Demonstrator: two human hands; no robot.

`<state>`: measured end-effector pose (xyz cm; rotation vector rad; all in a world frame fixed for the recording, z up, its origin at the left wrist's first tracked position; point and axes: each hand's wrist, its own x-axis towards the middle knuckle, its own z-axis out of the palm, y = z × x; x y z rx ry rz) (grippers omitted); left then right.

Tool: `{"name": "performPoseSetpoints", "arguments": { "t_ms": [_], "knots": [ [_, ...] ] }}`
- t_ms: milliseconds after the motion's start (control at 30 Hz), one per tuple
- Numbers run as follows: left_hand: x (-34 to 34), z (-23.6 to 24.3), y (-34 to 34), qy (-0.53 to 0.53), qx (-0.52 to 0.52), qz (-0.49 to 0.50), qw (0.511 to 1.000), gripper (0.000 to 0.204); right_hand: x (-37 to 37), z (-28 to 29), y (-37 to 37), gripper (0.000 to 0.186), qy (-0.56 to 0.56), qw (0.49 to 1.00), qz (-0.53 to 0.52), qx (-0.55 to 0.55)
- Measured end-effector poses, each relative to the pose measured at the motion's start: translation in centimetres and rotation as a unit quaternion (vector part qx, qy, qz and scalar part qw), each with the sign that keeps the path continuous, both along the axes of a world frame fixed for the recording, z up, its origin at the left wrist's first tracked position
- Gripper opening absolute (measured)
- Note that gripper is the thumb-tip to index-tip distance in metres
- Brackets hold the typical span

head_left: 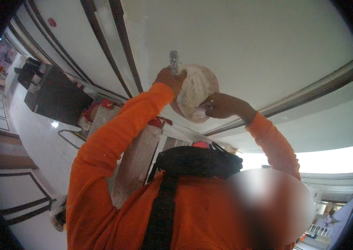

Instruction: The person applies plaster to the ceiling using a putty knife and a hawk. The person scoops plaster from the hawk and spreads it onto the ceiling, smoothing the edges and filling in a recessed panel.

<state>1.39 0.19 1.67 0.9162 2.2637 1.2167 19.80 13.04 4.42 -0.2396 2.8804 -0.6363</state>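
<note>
A round, pale pinkish shallow bowl (197, 81) holds white paste, raised in front of the white panelled surface. Against its upper-left side, my left hand (169, 78) is closed on a grey, paste-speckled tool (174, 58) that sticks up past the rim; whether these fingers also grip the bowl is unclear. My right hand (222, 106) reaches to the bowl's lower-right part with fingers bent together around something pale in or at the paste, too hidden to name. Both forearms are in orange sleeves.
White surface (259, 37) with dark trim strips spans the top. At left are a dark cabinet-like block (55, 93) and a tiled surface (31, 137). A worn plank (135, 166) with red items (108, 104) lies behind my left arm. A black bag (193, 160) is on my chest.
</note>
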Motion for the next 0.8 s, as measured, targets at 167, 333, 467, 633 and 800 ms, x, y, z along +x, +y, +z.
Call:
{"name": "performPoseSetpoints", "arguments": {
  "t_ms": [167,333,467,633,800],
  "knots": [
    [0.4,2.8,-1.1,-0.010,-0.012,0.015,1.000,0.046,-3.4,5.4,-0.7,0.041,-0.333,0.932,-0.138,0.024],
    [-0.4,1.6,-0.9,-0.068,0.008,0.028,0.997,0.051,-1.8,2.1,4.3,0.049,-0.256,0.918,-0.214,-0.214],
    [-0.1,1.6,-0.1,-0.046,0.006,0.024,0.999,0.055,1.6,-0.5,7.2,0.041,-0.175,0.851,-0.263,-0.420],
    [-1.5,-2.4,0.5,-0.259,0.205,-0.010,0.944,0.063,6.7,-3.7,8.4,0.037,0.240,0.799,-0.247,-0.492],
    [-4.0,-3.9,-0.6,-0.190,0.074,0.074,0.976,0.070,13.0,3.6,6.6,0.034,0.379,0.517,-0.338,-0.689]
  ]
}}
